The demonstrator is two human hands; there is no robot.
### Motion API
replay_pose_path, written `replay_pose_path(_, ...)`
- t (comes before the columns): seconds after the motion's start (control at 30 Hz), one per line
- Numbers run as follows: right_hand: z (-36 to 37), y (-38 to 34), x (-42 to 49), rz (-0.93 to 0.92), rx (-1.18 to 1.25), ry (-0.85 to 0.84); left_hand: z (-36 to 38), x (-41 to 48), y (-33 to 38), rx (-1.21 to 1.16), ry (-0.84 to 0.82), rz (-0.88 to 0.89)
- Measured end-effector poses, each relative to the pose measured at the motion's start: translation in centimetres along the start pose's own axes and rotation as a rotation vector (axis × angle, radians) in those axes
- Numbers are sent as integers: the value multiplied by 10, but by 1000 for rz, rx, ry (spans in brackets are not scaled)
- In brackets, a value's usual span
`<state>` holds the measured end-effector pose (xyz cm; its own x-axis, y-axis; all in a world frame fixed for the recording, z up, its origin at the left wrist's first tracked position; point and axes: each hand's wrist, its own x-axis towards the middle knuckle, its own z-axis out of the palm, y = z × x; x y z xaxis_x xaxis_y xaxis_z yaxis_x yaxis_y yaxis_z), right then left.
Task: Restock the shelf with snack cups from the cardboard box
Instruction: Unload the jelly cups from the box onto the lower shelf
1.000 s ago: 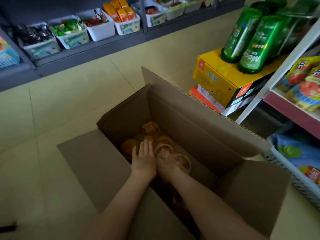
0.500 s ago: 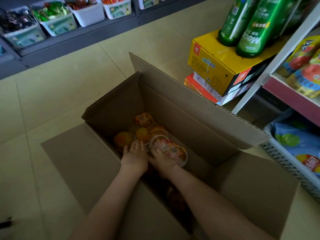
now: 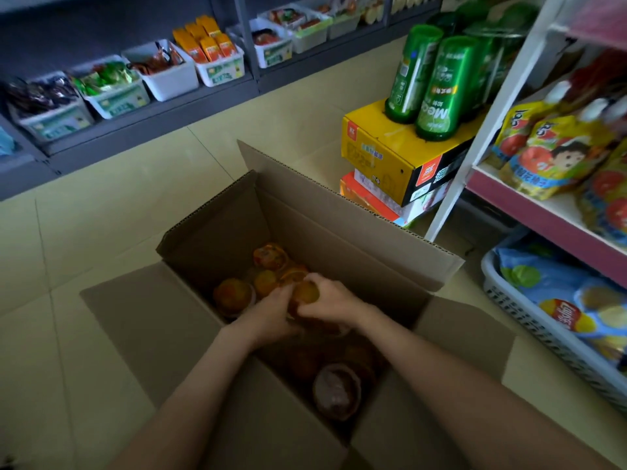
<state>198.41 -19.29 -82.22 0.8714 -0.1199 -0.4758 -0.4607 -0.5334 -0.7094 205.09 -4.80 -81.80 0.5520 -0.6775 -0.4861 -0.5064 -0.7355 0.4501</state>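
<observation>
Both grips meet low inside the cardboard box (image 3: 339,228): the left grip (image 3: 271,312) and the right grip (image 3: 330,300) curl round one orange snack cup (image 3: 306,292) held between them, left at its 8 o'clock, right at its 3 o'clock. Loose cups (image 3: 233,295) lie toward 10 and 12 o'clock. The shelf (image 3: 543,217) stands at 2 o'clock from the box, so the right grip is nearer; the lift probably goes up, then rightward

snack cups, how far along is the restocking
Early, it seems: no cups show on the shelf at right. In hand: left hand and right hand grip one orange cup inside the box. Left: lifting it out, plus other cups lying in the box.
</observation>
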Motion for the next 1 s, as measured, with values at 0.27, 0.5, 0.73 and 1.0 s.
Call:
replay_pose_path(0.27,-103,-37,-81,-104,618,157,-52,-39,90,-4,649,565)
replay_pose_path(0.5,-180,-48,-193,-285,754,283,-91,-45,191,248,933,1134)
replay_pose_path(0.73,-260,-14,-321,-583,426,617,-106,-59,352,-83,904,1288)
replay_pose_path(1.0,-325,56,-419,-560,206,957,-77,-62,498,-224,758,1401)
